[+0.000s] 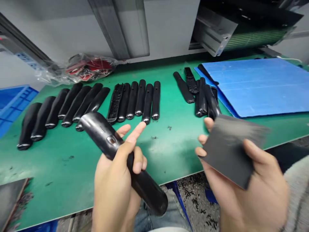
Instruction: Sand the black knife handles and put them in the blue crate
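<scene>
A green laminate worktop (169, 158) spans the view beneath a grey metal machine housing (65, 29). A large blue corrugated plastic sheet (256, 87) lies on its right side, and a clear plastic bag with red contents (89, 69) sits at the back left. A blue plastic crate (14, 103) shows past the worktop's left edge. Black moulded plastic handle-shaped shells lie in three groups: a long fanned row at left (58, 109), a tight parallel row at centre (140, 100) and a loose cluster at right (202, 96), just beside the blue sheet. Above the worktop, the left hand (112, 187) has a closed grip around a glossy black housing (101, 132), index finger extended. The right hand (243, 196) holds a flat dark grey square sheet (229, 151) in a narrow pinch between thumb and fingers; the sheet is blurred.
</scene>
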Motion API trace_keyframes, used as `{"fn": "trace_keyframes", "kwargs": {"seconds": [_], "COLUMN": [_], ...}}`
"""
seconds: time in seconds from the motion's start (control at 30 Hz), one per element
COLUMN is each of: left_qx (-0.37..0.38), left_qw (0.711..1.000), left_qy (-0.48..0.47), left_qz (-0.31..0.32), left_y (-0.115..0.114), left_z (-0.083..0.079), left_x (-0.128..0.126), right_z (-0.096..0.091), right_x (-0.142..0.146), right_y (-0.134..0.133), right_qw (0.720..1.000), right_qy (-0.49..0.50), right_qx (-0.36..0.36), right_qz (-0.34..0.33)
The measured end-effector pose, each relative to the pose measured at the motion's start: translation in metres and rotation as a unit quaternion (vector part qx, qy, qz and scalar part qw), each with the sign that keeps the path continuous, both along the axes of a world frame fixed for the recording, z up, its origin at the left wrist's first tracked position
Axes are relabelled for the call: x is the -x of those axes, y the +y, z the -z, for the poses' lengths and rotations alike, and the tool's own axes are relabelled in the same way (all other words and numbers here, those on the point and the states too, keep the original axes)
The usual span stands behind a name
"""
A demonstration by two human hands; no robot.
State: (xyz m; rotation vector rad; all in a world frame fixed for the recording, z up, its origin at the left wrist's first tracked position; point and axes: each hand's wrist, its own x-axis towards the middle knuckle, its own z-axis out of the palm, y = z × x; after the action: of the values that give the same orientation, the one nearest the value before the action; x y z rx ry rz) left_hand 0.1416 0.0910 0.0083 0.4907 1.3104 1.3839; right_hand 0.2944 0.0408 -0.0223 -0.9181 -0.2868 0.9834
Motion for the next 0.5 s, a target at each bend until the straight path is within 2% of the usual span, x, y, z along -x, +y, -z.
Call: {"fn": "trace_keyframes", "kwargs": {"seconds": [0.07,0.17,0.33,0.43,0.5], "left_qx": [0.002,-0.032,-0.048,-0.046,-0.022], "left_qw": [1.0,0.999,0.996,0.994,0.992], "left_qy": [-0.009,-0.01,-0.062,-0.094,-0.123], "left_qz": [-0.008,-0.03,-0.031,-0.03,-0.033], "left_y": [0.017,0.044,0.087,0.098,0.094], "left_z": [-0.001,-0.004,-0.012,-0.015,-0.012], "left_x": [0.008,0.023,0.027,0.029,0.036], "right_z": [-0.001,-0.009,-0.043,-0.064,-0.065], "right_x": [0.013,0.017,0.016,0.02,0.027], "right_y": [0.029,0.078,0.153,0.173,0.166], "right_qw": [0.997,0.99,0.981,0.985,0.986], "right_qy": [0.061,0.098,0.09,0.013,-0.034], "right_qx": [-0.005,-0.008,0.033,0.024,-0.001], "right_qz": [-0.054,-0.105,-0.166,-0.168,-0.161]}}
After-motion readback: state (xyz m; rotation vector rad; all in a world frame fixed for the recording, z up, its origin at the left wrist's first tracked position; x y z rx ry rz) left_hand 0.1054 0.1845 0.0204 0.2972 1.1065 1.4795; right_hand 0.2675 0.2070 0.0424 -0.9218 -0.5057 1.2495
